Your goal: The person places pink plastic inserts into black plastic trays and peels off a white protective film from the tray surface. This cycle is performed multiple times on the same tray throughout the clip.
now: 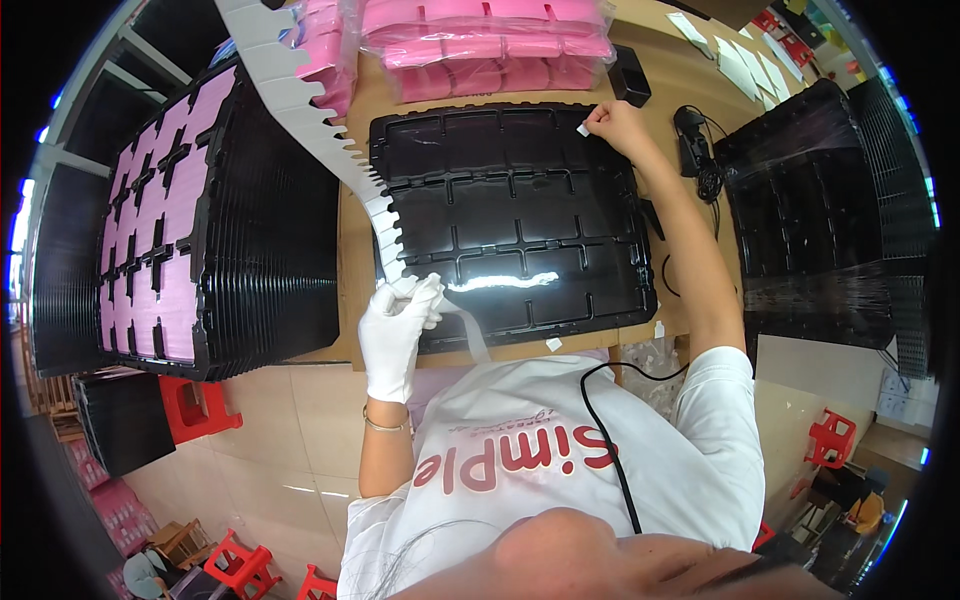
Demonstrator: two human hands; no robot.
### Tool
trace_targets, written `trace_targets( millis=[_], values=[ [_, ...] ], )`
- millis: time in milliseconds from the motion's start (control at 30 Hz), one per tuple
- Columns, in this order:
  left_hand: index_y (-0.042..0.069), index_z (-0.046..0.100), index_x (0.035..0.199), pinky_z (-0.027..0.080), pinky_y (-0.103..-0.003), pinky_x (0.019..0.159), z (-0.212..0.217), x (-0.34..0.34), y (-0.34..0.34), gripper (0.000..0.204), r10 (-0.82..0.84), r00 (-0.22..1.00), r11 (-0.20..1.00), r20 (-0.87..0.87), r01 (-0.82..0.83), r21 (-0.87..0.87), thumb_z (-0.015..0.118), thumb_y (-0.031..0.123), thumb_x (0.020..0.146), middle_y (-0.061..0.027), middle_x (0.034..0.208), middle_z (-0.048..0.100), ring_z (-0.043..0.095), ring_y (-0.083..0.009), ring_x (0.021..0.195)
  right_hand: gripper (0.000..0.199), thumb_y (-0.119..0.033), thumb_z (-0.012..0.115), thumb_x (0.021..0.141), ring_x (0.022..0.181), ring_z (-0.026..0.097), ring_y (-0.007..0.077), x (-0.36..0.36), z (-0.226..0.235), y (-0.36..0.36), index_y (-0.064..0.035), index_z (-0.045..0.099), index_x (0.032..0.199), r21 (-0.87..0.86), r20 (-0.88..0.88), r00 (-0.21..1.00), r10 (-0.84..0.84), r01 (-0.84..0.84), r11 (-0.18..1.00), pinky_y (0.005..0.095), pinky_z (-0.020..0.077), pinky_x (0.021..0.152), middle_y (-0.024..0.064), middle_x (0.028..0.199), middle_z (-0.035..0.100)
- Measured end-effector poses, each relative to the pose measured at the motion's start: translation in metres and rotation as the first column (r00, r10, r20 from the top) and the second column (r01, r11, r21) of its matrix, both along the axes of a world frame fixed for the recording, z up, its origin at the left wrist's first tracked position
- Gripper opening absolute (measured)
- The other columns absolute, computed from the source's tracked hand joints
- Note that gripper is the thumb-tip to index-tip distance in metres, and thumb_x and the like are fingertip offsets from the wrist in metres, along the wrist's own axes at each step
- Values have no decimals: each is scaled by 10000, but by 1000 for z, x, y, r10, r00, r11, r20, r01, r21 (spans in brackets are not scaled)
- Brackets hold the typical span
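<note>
In front of me lies a black plastic tray point(515, 205) with raised cross-shaped dividers and a shiny surface. My left hand point(390, 335), in a white glove, is closed on a long white strip point(320, 145) with a notched edge. The strip runs up past the tray's left side to the far left, and a narrow tail hangs below the glove. My bare right hand point(620, 127) pinches a small white piece point(583, 130) at the tray's far right corner. Two more small white pieces, one a white tab point(554, 344), sit along the near table edge.
Pink bundles in clear plastic point(490, 50) lie behind the tray. A tall stack of black trays point(260, 220) with pink sheets on top stands left; wrapped black trays point(800, 200) stand right. A black box point(629, 76) and a corded adapter point(692, 140) are near my right arm.
</note>
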State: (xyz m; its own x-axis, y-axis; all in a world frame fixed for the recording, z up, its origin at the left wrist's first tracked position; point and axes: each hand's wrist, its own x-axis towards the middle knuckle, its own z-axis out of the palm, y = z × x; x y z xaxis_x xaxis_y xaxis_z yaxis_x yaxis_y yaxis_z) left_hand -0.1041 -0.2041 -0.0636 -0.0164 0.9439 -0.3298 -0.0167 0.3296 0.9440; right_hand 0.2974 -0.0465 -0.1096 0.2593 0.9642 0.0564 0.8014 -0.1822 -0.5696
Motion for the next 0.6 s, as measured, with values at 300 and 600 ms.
trace_targets(
  millis=[300,600],
  values=[
    [-1,642,1009,452,-200,588,-6,-4,-1,182,-7,998,1000,56,6,17,714,110,885,-51,853,682,585,-67,652,157,-153,766,708,562,581,138,-3,-5,-15,-16,695,740,47,-103,988,117,-112,993,287,463,570,39,593,607],
    [8,652,996,406,-181,565,4,9,-5,165,-43,988,998,145,49,-39,718,88,868,-42,858,686,548,-43,629,125,-160,557,913,742,559,105,-105,24,-140,-54,584,973,65,-998,14,69,-191,979,214,464,677,94,912,638]
  ],
)
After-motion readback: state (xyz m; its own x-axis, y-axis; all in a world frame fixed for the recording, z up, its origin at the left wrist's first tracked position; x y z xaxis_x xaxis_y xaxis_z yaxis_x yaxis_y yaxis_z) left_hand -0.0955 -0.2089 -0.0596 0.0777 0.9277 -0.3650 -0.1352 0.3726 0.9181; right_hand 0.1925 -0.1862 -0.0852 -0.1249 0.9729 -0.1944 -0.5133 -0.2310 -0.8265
